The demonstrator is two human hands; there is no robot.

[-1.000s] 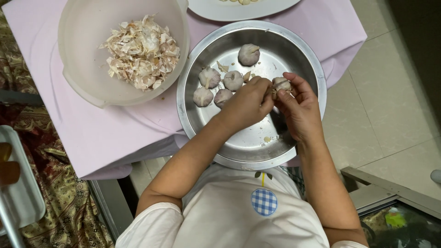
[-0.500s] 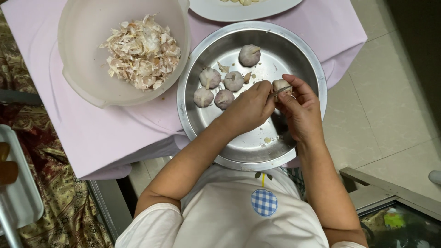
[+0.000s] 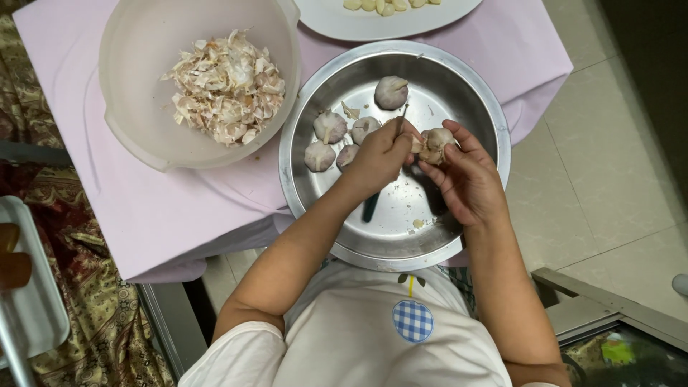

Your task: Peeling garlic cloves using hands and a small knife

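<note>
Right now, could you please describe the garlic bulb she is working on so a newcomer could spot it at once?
Find the round steel pan on the pink cloth, right of the beige bowl of peelings. Five whole bulbs lie on its floor. The one you want is the bulb held above the pan between both hands, partly broken open, unlike the resting ones.

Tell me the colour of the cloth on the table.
Pale pink cloth, clearest in the head view.

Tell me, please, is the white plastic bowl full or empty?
Partly full. The white plastic bowl holds a heap of garlic skins covering its middle, with bare wall showing all around it.
</note>
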